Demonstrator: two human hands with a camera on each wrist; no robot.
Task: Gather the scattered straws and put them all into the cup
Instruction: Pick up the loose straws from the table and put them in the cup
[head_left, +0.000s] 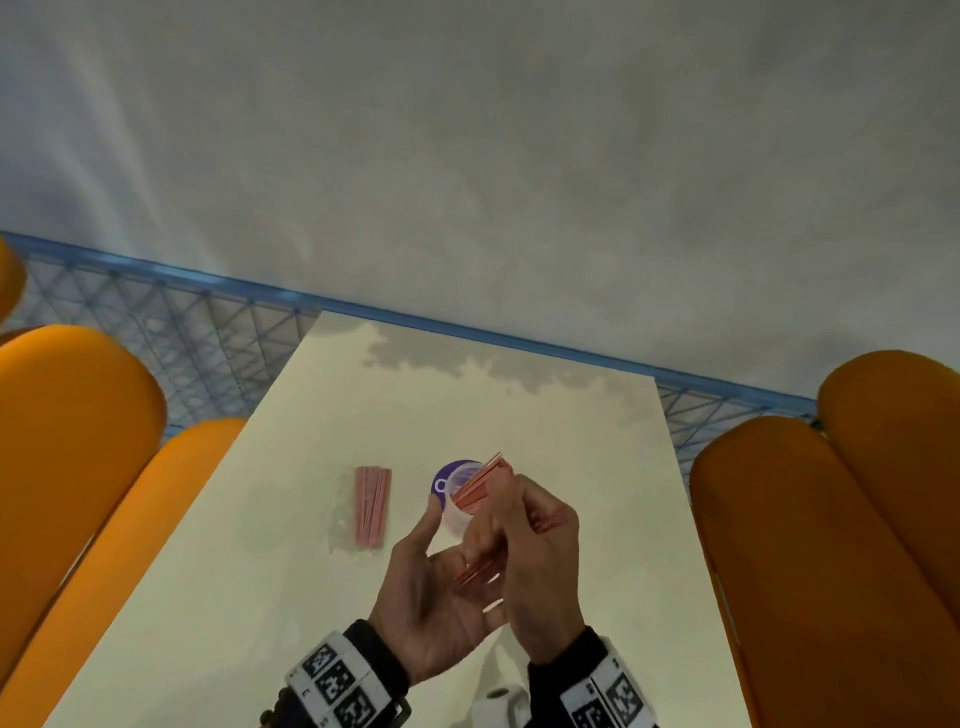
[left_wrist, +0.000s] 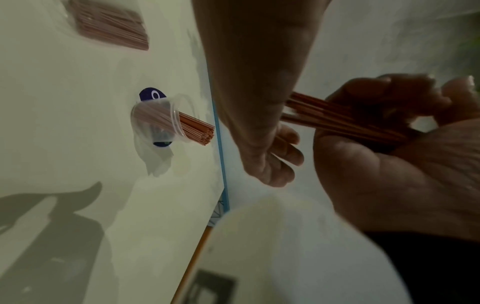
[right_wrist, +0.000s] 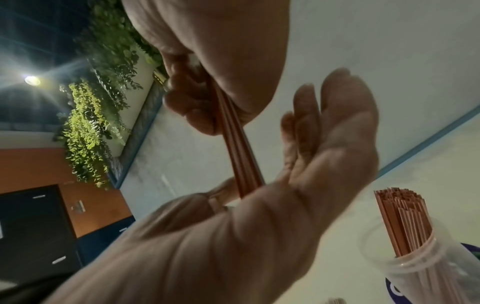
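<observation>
A clear plastic cup (head_left: 457, 517) stands on a purple coaster (head_left: 448, 475) mid-table, with a sheaf of thin pink straws (head_left: 480, 486) leaning out of it. Just in front of the cup, a second bundle of straws (head_left: 475, 571) lies slantwise between both hands. My left hand (head_left: 426, 587) is palm-up with the thumb raised; in the left wrist view its fingers (left_wrist: 405, 92) curl over the bundle (left_wrist: 337, 121). My right hand (head_left: 540, 561) covers the bundle's other end and pinches it at the thumb; its fingers (right_wrist: 337, 107) stretch out. Another batch of straws in a clear wrapper (head_left: 371, 506) lies left of the cup.
The pale table (head_left: 519, 405) is flanked by orange padded chairs (head_left: 78, 441) on the left and others (head_left: 857, 519) on the right. A blue-framed railing (head_left: 208, 332) runs behind the far edge. A white roll (head_left: 498, 701) stands at the near edge between my wrists.
</observation>
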